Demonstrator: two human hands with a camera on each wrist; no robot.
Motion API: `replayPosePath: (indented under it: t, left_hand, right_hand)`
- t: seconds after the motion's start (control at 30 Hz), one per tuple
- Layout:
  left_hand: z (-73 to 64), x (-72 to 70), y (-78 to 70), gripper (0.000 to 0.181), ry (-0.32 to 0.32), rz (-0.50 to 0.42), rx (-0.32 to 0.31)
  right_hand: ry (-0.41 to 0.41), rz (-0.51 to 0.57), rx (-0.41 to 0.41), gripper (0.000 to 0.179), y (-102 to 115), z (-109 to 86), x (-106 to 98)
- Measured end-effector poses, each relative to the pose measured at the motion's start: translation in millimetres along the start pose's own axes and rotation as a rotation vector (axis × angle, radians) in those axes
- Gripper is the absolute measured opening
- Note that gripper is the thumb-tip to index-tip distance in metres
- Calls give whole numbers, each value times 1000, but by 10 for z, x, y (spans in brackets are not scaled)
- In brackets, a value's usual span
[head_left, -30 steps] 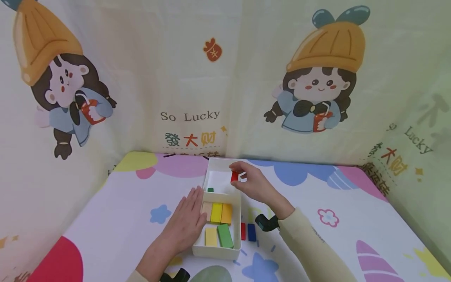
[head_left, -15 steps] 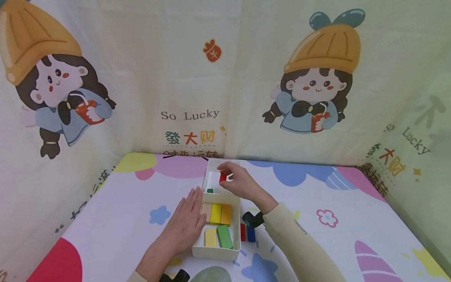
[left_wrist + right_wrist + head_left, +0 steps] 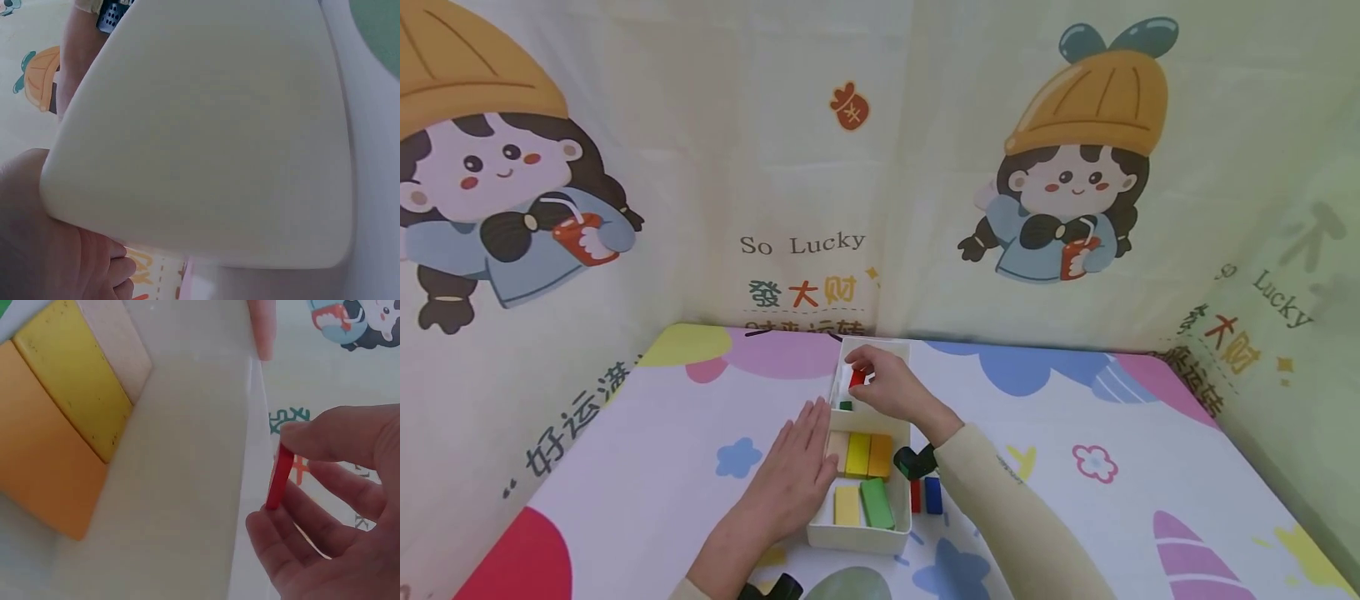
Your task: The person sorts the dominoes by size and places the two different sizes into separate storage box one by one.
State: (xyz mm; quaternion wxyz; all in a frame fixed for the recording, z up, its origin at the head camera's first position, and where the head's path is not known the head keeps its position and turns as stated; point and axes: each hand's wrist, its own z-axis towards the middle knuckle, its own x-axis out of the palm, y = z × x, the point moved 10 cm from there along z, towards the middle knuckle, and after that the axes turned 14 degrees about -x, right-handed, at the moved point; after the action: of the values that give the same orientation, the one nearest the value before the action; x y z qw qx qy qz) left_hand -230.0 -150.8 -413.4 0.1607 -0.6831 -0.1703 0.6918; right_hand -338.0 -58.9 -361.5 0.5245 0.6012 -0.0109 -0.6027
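Cartoon-printed cloth (image 3: 925,208) backs a patterned tabletop (image 3: 662,458). My right hand (image 3: 891,385) has carried the red block (image 3: 856,378) leftward across the far box (image 3: 898,353), bringing it near the small green block (image 3: 846,406). Thumb and fingers pinch it; its height above the box floor I can't tell. My left hand (image 3: 790,471), fingers straight, lies along the near box (image 3: 859,540), whose pale wall blocks most of my left-wrist view.

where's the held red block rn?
Head view: the red block is pinched in the right hand, seen over the left half of the far white tray, just above the dark green block.
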Motion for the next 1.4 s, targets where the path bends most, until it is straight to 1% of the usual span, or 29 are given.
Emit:
replayPosePath:
  t: [0.07, 0.2, 0.37, 0.47, 0.6, 0.67, 0.93, 1.13, 1.4]
  left_hand:
    - [0, 1, 2, 70, -1, -6, 0]
    - [-4, 21, 5, 69, 2, 0, -1]
    - [-16, 1, 1, 68, -20, 10, 6]
    - [-11, -9, 2, 68, -22, -2, 5]
    - [1, 1, 7, 68, -9, -10, 1]
    - [8, 3, 14, 69, -9, 0, -2]
    - [41, 2, 23, 70, -6, 7, -2]
    - [37, 7, 3, 70, -8, 14, -3]
    - [26, 1, 2, 69, -4, 6, -5]
  right_hand:
    - [13, -4, 7, 41, -20, 15, 23]
    - [66, -19, 31, 39, -71, 23, 83]
    - [162, -59, 38, 39, -109, 60, 190]
    - [212, -69, 48, 41, -142, 82, 256]
    - [250, -61, 84, 41, -208, 101, 304]
    - [265, -54, 98, 41, -238, 113, 319]
    - [297, -25, 153, 39, -351, 152, 375]
    - [274, -23, 161, 36, -392, 154, 393]
    - [268, 0, 205, 30, -420, 112, 406]
